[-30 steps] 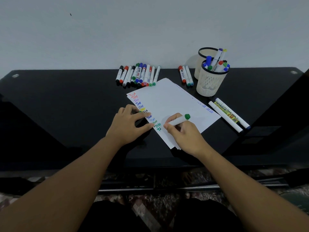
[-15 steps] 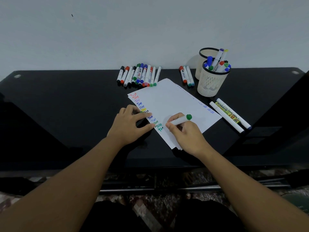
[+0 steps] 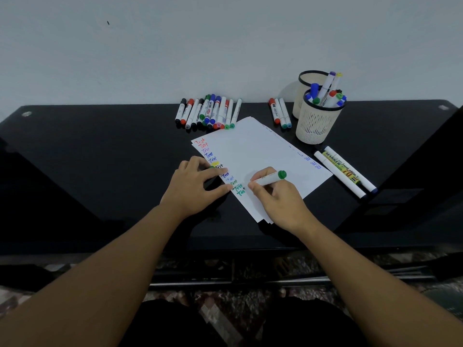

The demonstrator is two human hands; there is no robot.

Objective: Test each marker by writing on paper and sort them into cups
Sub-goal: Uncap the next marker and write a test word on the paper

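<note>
Little has shifted since a moment ago: the right hand [image 3: 278, 196] has edged along the paper [image 3: 263, 151], still pinching the green-capped marker [image 3: 269, 179] with its tip down beside the lowest green "Test". Just to its left, the left hand [image 3: 193, 186] lies flat with fingers spread, pressing the sheet's left edge against the tabletop [image 3: 100, 156]. Beyond the left hand, a row of loose markers [image 3: 208, 112] lies at the far edge. Beyond the right hand stand two cups: the near cup [image 3: 318, 121] full of markers, the far cup [image 3: 304, 88] behind it. Three more markers [image 3: 344, 171] lie to the right of the paper
</note>
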